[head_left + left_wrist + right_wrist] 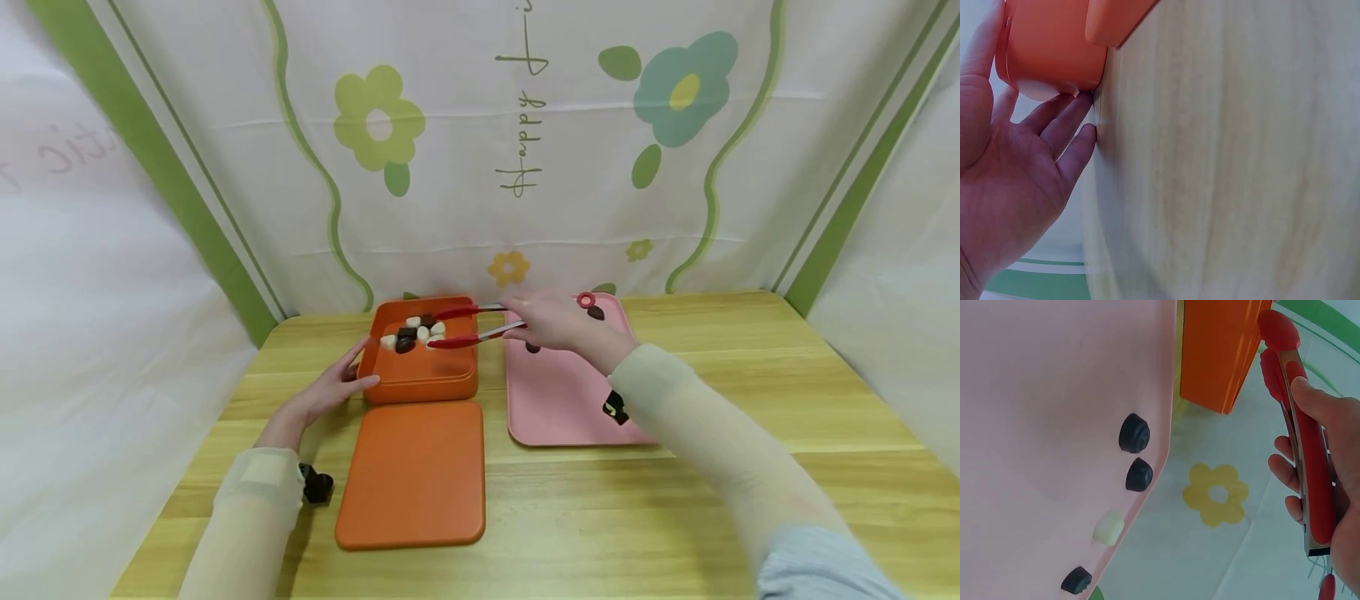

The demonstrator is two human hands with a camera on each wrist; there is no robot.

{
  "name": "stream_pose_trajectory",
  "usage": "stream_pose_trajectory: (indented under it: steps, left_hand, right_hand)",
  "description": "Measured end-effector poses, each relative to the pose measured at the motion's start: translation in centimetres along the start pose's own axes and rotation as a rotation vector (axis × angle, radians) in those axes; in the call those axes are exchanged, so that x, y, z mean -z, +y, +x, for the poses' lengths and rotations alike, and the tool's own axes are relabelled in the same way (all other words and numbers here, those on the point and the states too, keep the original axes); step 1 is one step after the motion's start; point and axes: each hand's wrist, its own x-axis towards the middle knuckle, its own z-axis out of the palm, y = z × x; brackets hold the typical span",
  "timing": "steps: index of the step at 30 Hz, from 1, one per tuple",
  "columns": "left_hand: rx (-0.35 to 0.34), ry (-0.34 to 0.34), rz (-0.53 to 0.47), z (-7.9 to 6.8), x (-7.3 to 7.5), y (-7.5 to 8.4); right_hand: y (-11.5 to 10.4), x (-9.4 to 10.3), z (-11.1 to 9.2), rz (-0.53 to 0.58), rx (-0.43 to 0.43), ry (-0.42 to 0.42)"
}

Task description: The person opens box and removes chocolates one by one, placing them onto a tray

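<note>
My right hand [555, 321] grips red-and-silver kitchen tongs [459, 342], with their red tips spread over the orange box [420, 390]. Several dark and white chocolates [406, 333] lie on the box's floor. Whether the tips touch any piece cannot be seen clearly. My left hand [330, 392] rests against the box's left side, its fingers fairly straight and the thumb at the front rim. To the right is a pink tray [555, 408]. In the right wrist view it holds dark chocolates [1135, 432] and a white one [1109, 527], partly hidden by my right arm in the head view.
An orange lid [412, 475] lies flat in front of the box, on the wooden table [570, 517]. The flower-printed cloth [450, 192] hangs behind the table's back edge. Black wrist devices show by the left wrist [317, 485] and the right wrist [617, 408].
</note>
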Motion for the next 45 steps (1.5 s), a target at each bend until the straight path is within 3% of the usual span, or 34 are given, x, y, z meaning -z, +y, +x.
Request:
stream_pose_trajectory:
  steps: [21, 45]
  left_hand:
    - [0.023, 0.018, 0.021, 0.2, 0.0, 0.0]
    - [0.007, 0.011, 0.011, -0.2, -0.1, 0.4]
  right_hand:
    - [-2.7, -3.2, 5.6, -0.011, -0.079, -0.169]
    - [-4.2, -3.5, 6.9, -0.048, -0.111, -0.265]
